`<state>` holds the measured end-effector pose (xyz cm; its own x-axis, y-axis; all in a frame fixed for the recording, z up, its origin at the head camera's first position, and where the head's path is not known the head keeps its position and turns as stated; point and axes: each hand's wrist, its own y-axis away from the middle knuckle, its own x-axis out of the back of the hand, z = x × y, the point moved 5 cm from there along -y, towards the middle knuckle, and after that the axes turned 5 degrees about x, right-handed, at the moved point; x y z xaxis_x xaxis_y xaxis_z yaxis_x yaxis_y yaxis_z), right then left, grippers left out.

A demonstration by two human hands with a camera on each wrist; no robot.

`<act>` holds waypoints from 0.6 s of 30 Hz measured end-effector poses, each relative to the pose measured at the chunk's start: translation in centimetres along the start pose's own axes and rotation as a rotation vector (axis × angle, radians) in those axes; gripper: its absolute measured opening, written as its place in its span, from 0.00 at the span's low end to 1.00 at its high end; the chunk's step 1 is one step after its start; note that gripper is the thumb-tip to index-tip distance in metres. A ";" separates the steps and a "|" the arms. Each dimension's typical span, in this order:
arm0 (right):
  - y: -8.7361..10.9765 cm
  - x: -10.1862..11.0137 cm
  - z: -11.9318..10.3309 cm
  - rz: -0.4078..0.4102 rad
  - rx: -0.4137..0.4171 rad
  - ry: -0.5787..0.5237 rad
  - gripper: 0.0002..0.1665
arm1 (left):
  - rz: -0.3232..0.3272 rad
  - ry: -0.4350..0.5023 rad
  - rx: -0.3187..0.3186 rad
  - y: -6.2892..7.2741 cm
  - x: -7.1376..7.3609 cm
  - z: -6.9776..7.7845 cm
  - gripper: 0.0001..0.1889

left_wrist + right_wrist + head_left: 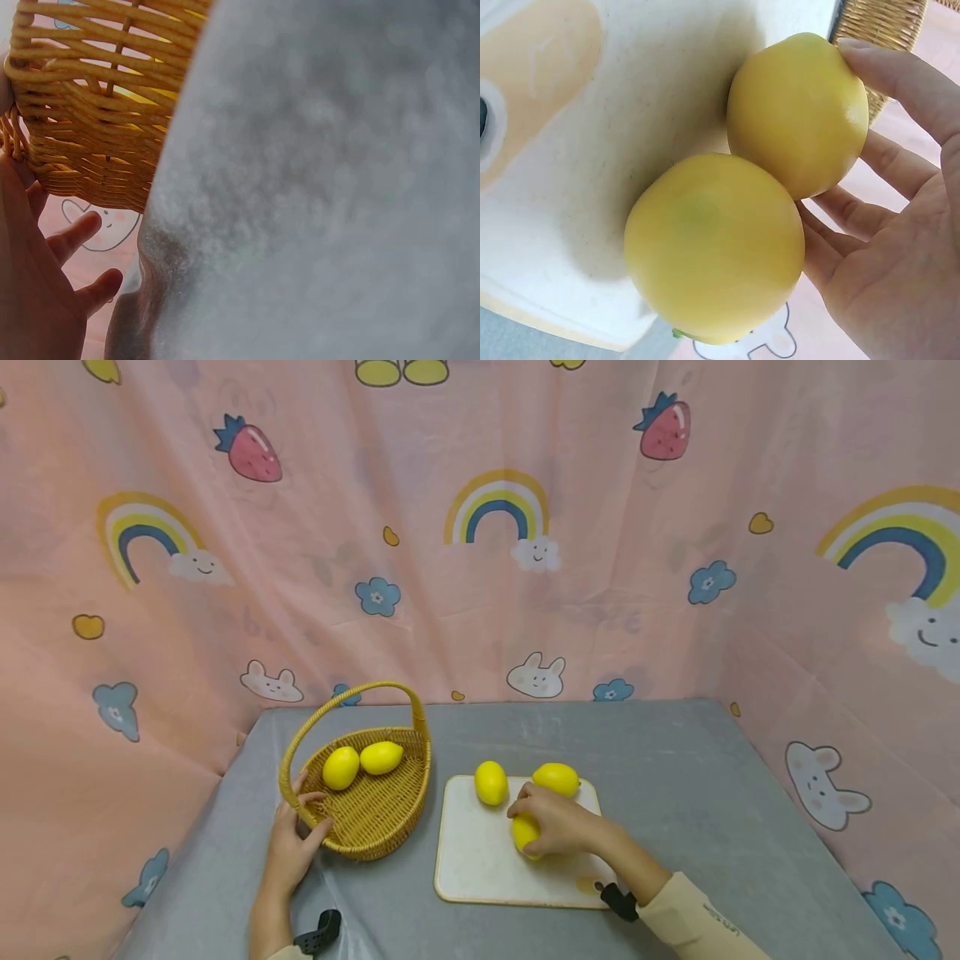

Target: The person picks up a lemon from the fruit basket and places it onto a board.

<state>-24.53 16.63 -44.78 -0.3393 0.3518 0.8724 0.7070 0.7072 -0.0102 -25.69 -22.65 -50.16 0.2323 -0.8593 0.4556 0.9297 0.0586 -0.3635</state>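
1. Over the white board [480, 864], the right hand [561, 822] has thumb and fingers clamped round the nearest lemon [527, 837]; the step in hand looks like grasping it.
2. To its left, the left hand [291, 850] grips the rim of the basket [382, 814], probably steadying it.
3. Farther back, two more lemons [491, 782] sit on the board; the next move likely calls for leaving them undisturbed.

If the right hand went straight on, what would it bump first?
The right hand, holding one lemon, would probably meet the leftmost lemon on the white board, though depth is unclear.
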 end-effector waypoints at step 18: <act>-0.5 -0.6 0.1 0.024 0.015 0.030 0.30 | 0.005 0.014 0.005 0.0 0.0 -0.2 0.16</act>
<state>-24.74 16.10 -45.37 -0.3036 0.3505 0.8860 0.7055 0.7077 -0.0382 -25.71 -22.76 -50.30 0.2329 -0.8659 0.4428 0.9301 0.0653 -0.3616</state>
